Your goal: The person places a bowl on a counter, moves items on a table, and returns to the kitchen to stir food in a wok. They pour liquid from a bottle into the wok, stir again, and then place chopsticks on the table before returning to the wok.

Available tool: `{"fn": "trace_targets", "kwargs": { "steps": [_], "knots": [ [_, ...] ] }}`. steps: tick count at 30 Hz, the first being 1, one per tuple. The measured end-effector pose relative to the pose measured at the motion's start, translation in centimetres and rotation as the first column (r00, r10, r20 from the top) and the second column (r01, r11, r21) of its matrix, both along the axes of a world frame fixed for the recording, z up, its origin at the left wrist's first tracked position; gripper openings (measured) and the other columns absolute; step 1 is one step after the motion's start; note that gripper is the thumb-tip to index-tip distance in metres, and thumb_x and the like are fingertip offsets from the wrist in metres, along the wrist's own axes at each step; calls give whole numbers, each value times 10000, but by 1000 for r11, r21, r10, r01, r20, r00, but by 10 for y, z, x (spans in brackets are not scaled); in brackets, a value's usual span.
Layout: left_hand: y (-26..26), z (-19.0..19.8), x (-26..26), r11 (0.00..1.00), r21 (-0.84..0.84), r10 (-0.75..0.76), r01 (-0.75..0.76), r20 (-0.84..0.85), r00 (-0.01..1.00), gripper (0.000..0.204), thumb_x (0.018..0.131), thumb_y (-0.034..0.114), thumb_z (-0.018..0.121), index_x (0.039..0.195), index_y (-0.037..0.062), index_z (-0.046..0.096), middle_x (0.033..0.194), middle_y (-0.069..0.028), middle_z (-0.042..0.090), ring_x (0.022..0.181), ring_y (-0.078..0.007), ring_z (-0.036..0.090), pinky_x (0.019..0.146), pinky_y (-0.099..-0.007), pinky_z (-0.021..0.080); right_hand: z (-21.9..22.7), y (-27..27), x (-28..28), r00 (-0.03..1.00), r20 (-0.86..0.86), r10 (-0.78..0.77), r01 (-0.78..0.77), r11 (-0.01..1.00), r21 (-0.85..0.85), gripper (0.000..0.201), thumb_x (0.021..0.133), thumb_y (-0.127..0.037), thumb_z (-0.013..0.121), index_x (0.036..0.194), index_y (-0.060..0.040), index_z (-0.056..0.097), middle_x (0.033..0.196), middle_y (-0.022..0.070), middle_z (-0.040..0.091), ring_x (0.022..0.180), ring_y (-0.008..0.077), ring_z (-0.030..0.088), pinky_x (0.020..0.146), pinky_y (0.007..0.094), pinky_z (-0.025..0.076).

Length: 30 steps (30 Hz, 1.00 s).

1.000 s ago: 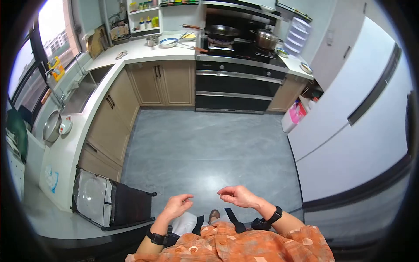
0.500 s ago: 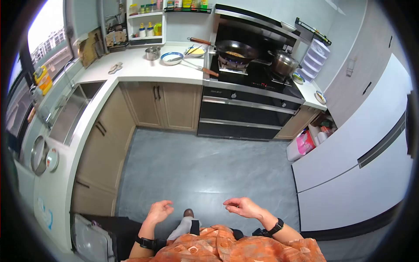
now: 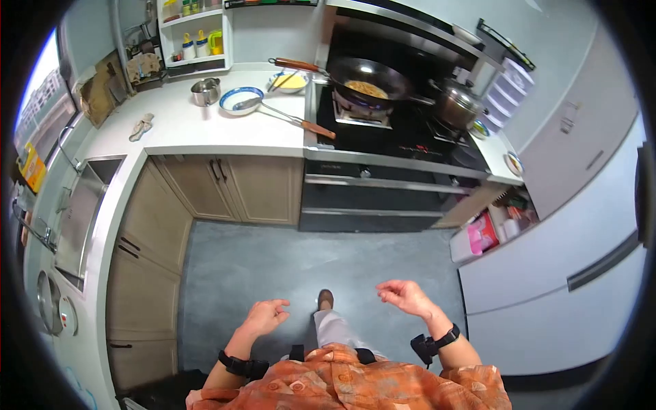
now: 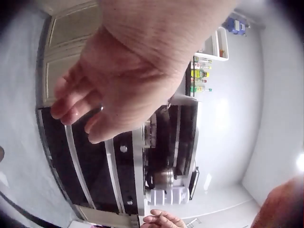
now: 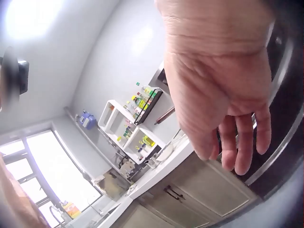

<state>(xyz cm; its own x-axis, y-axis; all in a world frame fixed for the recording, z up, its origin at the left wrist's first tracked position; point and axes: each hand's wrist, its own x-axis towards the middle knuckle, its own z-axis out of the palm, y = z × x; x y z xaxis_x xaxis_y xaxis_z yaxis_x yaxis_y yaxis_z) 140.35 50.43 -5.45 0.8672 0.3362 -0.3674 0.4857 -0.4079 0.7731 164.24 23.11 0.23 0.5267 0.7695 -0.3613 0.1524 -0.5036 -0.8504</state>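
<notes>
Both hands hang in the air in front of the body, holding nothing. My left hand has its fingers loosely bent, and its palm faces the left wrist view. My right hand is also relaxed, its fingers hanging down in the right wrist view. Ahead on the stove stands a wok with yellowish food in it. A spatula with a wooden handle lies across a blue-rimmed bowl on the counter. Behind it is a bowl of yellow contents with chopsticks on it.
A lidded steel pot stands right of the wok. Left on the counter are a small steel pot and a cloth. The sink runs along the left, and a white fridge stands at the right.
The person has stepped forward, so the stove and counter appear nearer. The black rack at lower left has mostly slid out of view. Both hands stay raised and hold nothing.
</notes>
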Motion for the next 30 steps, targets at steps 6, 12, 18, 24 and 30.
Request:
{"fn": "trace_targets", "kwargs": {
  "steps": [6, 12, 18, 24, 30],
  "knots": [
    [56, 0, 45, 972, 161, 157, -169, 79, 984, 311, 754, 182, 639, 1033, 46, 619, 757, -112, 646, 689, -168, 622, 659, -306, 494, -14, 116, 157, 978, 204, 52, -80, 988, 135, 197, 816, -130, 596, 987, -41, 633, 786, 67, 650, 703, 109, 595, 668, 257, 484],
    [85, 12, 80, 907, 69, 413, -414, 39, 910, 325, 708, 210, 650, 994, 57, 636, 766, -129, 650, 705, -229, 636, 664, -319, 496, 0, 276, 244, 815, 573, 79, -159, 983, 91, 226, 784, -150, 572, 987, -64, 618, 943, 125, 633, 854, 284, 606, 770, 359, 484],
    [143, 13, 99, 913, 79, 405, -400, -65, 912, 309, 699, 184, 644, 973, 42, 639, 769, -129, 651, 695, -232, 638, 651, -313, 498, -10, 388, 284, 594, 799, 95, -161, 987, 3, 418, 737, -168, 621, 1141, -121, 525, 1124, 74, 541, 1063, 282, 471, 848, 429, 409],
    [237, 20, 147, 940, 143, 308, -310, 40, 951, 321, 704, 184, 646, 991, 40, 630, 772, -138, 650, 706, -244, 641, 664, -318, 501, -17, 440, 300, 516, 826, 228, -59, 971, -231, 435, 739, -198, 614, 1156, -130, 508, 1065, 74, 527, 1038, 273, 464, 825, 460, 392],
    [300, 16, 190, 979, 109, 166, -174, 76, 983, 291, 713, 165, 651, 978, 48, 631, 781, -143, 645, 713, -263, 636, 661, -320, 501, -11, 444, 299, 544, 831, 119, -116, 991, -66, 292, 750, -187, 601, 995, -44, 534, 925, 123, 555, 899, 292, 533, 740, 400, 481]
  ]
}}
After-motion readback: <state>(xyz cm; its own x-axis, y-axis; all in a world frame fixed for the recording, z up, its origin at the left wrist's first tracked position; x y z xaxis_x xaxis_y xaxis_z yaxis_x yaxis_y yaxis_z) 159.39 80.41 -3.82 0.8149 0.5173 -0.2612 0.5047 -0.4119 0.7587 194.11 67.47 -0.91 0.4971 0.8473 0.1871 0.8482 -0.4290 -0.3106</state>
